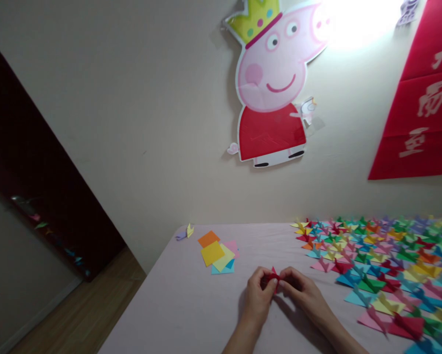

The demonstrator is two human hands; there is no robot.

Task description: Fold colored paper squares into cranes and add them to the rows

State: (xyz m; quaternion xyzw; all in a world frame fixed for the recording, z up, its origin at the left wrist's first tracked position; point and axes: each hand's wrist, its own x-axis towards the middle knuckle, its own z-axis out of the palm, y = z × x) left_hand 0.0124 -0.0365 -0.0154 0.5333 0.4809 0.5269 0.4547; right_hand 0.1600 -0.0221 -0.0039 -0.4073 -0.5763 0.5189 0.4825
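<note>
My left hand [256,294] and my right hand [302,291] meet over the table, both pinching a small red folded paper piece [273,279] between their fingertips. The paper is held just above the pale pink tabletop [184,305]. A small stack of flat coloured paper squares [218,252] lies a little beyond my left hand. To the right of my right hand spread several rows of folded paper cranes [383,265] in many colours.
A small purple and yellow folded figure [186,232] sits near the table's far left corner. A cartoon pig cutout [274,83] and a red banner [423,93] hang on the wall. Wooden floor [76,314] and a dark shelf [40,196] lie left.
</note>
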